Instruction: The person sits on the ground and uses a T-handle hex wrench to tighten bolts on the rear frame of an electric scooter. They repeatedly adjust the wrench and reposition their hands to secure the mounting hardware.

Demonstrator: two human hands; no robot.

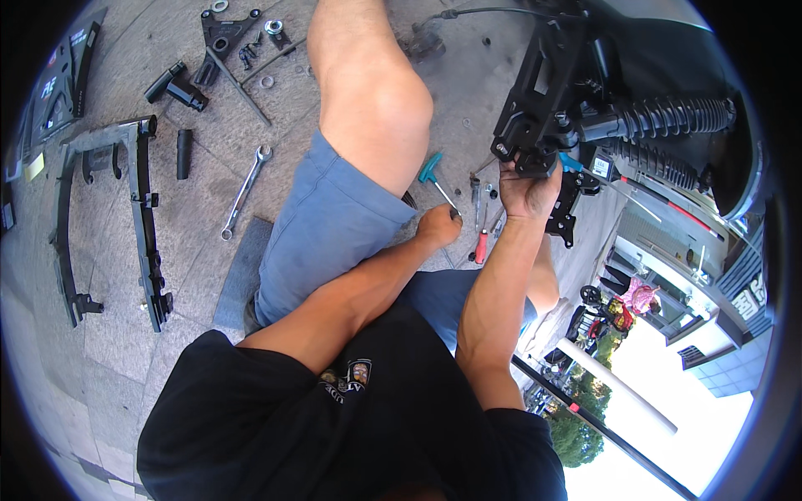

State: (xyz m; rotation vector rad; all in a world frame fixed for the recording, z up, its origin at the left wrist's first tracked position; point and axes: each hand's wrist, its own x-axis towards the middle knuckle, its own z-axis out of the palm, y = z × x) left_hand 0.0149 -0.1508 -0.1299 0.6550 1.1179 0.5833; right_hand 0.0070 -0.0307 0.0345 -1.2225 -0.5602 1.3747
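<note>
My left hand (440, 225) is down by my knee, closed on the shaft of a T-handle wrench with a teal grip (431, 169) that points up from it. My right hand (528, 188) is raised and grips the lower edge of a black bracket (535, 92) on a two-wheeled vehicle. Just right of that bracket run two ribbed black fork boots (668, 117). A red-handled screwdriver (481, 246) and other small tools lie on the paving between my hands.
On the stone paving to the left lie a silver combination wrench (244, 190), a long black frame part (142, 209), black tubes (184, 154), brackets and loose washers (242, 42). A grey mat (242, 271) lies under my leg. A black cable (493, 12) runs along the top.
</note>
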